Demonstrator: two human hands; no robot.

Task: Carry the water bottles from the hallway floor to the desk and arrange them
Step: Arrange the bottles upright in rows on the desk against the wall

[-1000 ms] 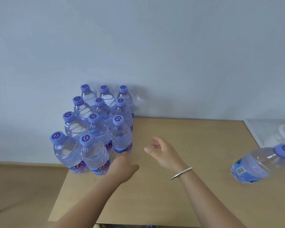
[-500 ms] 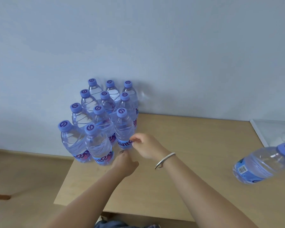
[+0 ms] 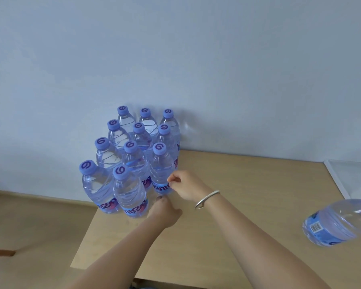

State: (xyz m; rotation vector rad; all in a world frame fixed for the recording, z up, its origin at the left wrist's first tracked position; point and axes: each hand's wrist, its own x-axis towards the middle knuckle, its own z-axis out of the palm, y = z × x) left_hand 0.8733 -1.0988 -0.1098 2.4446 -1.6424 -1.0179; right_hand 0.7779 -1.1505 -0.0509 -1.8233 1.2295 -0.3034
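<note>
Several clear water bottles [image 3: 131, 190] with purple caps stand packed in rows at the desk's [image 3: 238, 205] back left corner, against the wall. My right hand [image 3: 186, 185], a silver bracelet on its wrist, has its fingertips pinched against the side of the front right bottle [image 3: 161, 170]. My left hand [image 3: 165, 211] rests on the desk just in front of the group, fingers curled toward the bottles' bases and holding nothing. One more bottle [image 3: 338, 222] stands apart near the right edge of the view.
A white tray-like object [image 3: 354, 176] lies at the desk's back right. The pale wall [image 3: 196, 59] runs right behind the bottles. The desk's left edge drops to a wooden floor [image 3: 29, 226].
My right hand moved left from open above the desk to the front right bottle and pinched its fingers there. My left hand stayed at the bottles' bases.
</note>
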